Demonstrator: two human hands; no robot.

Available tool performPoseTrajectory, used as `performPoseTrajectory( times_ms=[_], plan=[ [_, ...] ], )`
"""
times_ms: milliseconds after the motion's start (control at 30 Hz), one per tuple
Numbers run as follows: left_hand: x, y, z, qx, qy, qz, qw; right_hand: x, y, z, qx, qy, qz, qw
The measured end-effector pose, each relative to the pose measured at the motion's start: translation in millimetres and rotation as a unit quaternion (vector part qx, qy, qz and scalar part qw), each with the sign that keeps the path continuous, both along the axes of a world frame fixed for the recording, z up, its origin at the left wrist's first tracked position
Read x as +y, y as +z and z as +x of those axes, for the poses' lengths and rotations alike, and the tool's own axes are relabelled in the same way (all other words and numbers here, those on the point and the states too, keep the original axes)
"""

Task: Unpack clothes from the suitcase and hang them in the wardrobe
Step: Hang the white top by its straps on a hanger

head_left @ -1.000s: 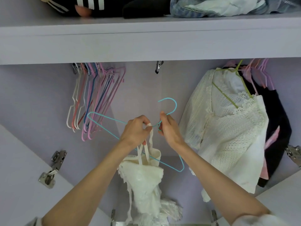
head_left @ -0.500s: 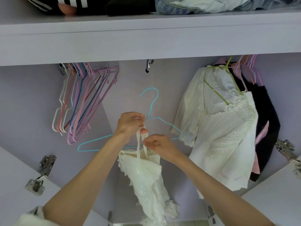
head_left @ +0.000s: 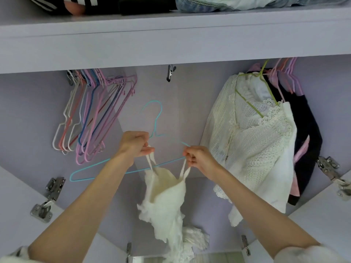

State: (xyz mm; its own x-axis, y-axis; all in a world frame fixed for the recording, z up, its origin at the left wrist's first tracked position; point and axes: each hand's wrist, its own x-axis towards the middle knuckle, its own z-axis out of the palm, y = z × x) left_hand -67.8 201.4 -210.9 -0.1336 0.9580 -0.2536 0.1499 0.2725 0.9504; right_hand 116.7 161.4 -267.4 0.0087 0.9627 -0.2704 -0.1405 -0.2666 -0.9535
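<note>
White and lacy, the camisole [head_left: 167,202] hung below both hands in the middle of the open wardrobe, its body trailing straight down while its thin straps ran up to the grips. The left hand [head_left: 135,146] pinched the left-side straps together with the neck of the turquoise hanger [head_left: 121,169], whose long bar lay nearly level, crossing behind the straps. The right hand [head_left: 197,158] pinched the other straps just at the hanger's right shoulder, so that hand looked nearer to the next threading. Half a second earlier the hands had been close together at the straps; they had since spread apart along the bar. Spare hangers [head_left: 91,114] hung to the left, a cream lace blouse [head_left: 252,141] to the right.
</note>
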Motion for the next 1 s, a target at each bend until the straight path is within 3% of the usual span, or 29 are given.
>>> performPoseTrajectory(
  times_ms=[133, 200, 300, 467, 533, 600, 800, 1000],
  plan=[
    [-2.1, -14.7, -15.6, 0.022, 0.029, -0.025, 0.999, -2.6, -13.5, 39.7, 0.088, -0.101, -0.076, 0.988],
    [-1.3, -17.1, -21.3, 0.022, 0.031, -0.033, 0.999, -2.7, -16.4, 54.7, 0.073, -0.118, -0.084, 0.987],
    [-1.3, -14.4, -24.2, -0.043, 0.014, -0.036, 0.998, -1.2, -14.4, 62.1, 0.024, -0.093, -0.089, 0.991],
    [-13.0, -5.9, -23.5, -0.064, -0.08, -0.021, 0.995, 6.7, -10.4, 62.2, -0.015, -0.063, -0.087, 0.994],
    [-17.8, -3.6, -24.4, -0.053, -0.121, -0.025, 0.991, 7.8, -6.6, 63.5, -0.042, -0.039, -0.068, 0.996],
    [-19.9, -3.6, -26.3, -0.043, -0.139, -0.03, 0.989, 8.4, -2.2, 61.9, -0.128, -0.002, -0.029, 0.991],
    [-25.3, -0.1, -22.8, -0.007, -0.196, -0.022, 0.98, 13.4, 15.5, 39.6, -0.38, 0.076, 0.117, 0.915],
    [-26.4, 7.8, -8.1, 0.025, -0.242, 0.012, 0.97, 6.5, 45.0, 2.6, -0.364, 0.144, 0.197, 0.899]
  ],
)
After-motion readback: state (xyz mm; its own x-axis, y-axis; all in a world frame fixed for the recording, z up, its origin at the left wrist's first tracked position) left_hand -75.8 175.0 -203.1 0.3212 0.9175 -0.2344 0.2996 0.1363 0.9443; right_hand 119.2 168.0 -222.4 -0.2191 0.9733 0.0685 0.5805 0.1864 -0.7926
